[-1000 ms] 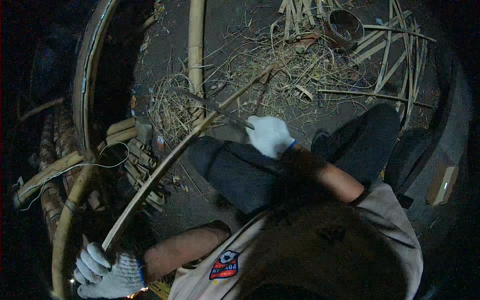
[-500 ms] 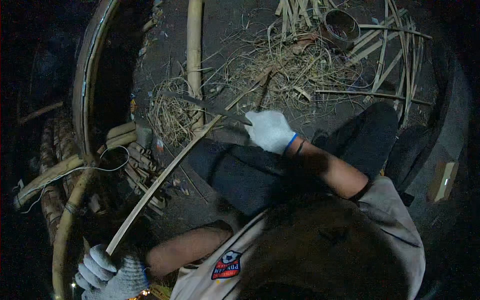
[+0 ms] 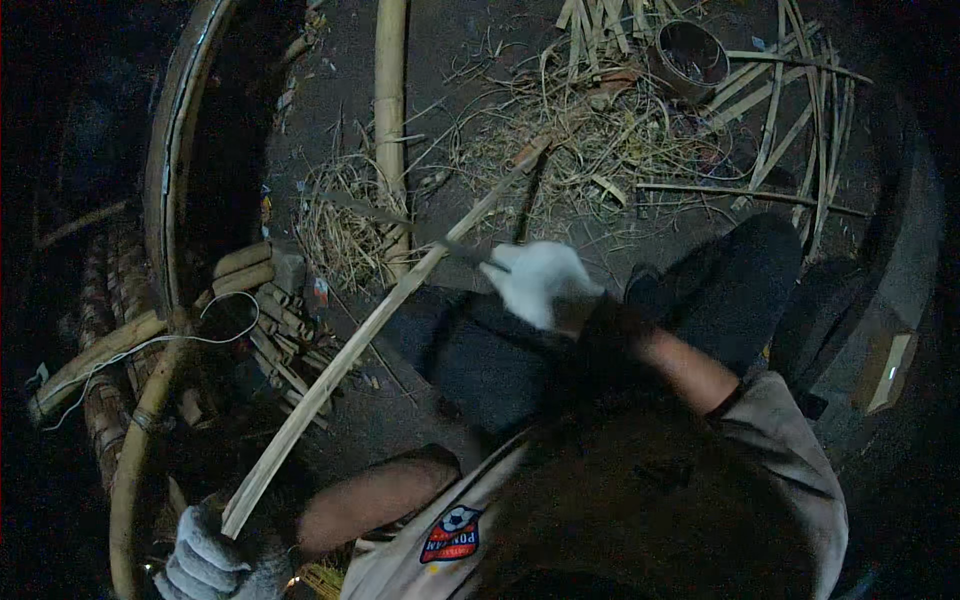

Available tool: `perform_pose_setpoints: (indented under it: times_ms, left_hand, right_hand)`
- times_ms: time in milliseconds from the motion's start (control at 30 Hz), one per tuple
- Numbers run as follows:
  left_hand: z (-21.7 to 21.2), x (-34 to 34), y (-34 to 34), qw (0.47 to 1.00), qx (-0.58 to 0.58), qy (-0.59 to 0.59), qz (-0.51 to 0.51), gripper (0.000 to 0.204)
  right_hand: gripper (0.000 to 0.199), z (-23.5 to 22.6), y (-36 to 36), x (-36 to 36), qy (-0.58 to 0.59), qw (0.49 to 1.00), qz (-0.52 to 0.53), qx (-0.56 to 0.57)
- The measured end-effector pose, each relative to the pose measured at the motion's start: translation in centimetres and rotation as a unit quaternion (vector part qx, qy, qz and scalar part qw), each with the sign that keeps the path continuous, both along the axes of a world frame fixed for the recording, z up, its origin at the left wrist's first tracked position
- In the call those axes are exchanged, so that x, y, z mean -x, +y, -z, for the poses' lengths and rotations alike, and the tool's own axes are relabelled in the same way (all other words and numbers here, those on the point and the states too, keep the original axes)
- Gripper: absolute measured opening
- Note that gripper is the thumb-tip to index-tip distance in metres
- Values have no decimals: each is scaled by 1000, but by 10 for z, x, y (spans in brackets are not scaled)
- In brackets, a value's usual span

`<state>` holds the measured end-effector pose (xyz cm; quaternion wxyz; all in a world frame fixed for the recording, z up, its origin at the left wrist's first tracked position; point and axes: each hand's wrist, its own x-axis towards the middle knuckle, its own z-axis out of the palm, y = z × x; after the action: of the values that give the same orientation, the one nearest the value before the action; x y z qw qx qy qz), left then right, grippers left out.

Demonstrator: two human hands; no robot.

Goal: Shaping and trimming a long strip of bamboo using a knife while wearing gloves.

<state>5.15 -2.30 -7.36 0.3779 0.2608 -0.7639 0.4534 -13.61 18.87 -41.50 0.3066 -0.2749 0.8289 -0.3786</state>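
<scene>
A long pale bamboo strip (image 3: 340, 370) slants from the lower left up toward the far middle, passing over my thigh. My gloved left hand (image 3: 215, 560) is closed round its near end. In my gloved right hand (image 3: 545, 285), a long, thin-bladed knife (image 3: 470, 253) points left. Its blade crosses the strip around mid-length and seems to touch it; the exact contact is too dim to make out. The handle is mostly hidden in the glove. The strip's far end is brownish and reaches the shavings.
Tangled bamboo shavings (image 3: 610, 150) cover the ground ahead, beside a round container (image 3: 690, 62). Split strips (image 3: 815, 120) lie far right. A bamboo pole (image 3: 390, 110) extends away from me. Short bamboo pieces (image 3: 285, 325) and a white cord (image 3: 150, 343) are at left.
My right hand has shifted slightly nearer and to the right, with the knife. The strip now shows a broader face, and my left hand has turned a little and dropped lower.
</scene>
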Motion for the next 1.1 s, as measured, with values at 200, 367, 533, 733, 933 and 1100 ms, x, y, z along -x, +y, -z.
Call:
perform_pose_setpoints:
  times_ms: [200,367,533,733,933,1100]
  left_hand:
    - [-3,-5,-5,1000,-18,-13,2,20]
    - [-9,-14,-13,1000,-7,-25,-12,20]
    - [-14,-5,-7,971,122,-204,37,21]
    - [1,-5,-16,958,-198,47,203,22]
    - [-5,4,-6,534,-588,177,582,23]
    - [6,-1,-14,407,-646,177,621,24]
  right_hand:
    - [36,17,22,29,-23,990,29,-138]
    - [30,7,15,-11,10,998,10,-59]
    - [21,55,11,6,40,995,58,-76]
    - [29,84,10,25,53,987,107,-108]
    - [29,185,24,34,138,984,70,-88]
    - [35,271,59,68,-33,953,119,-276]
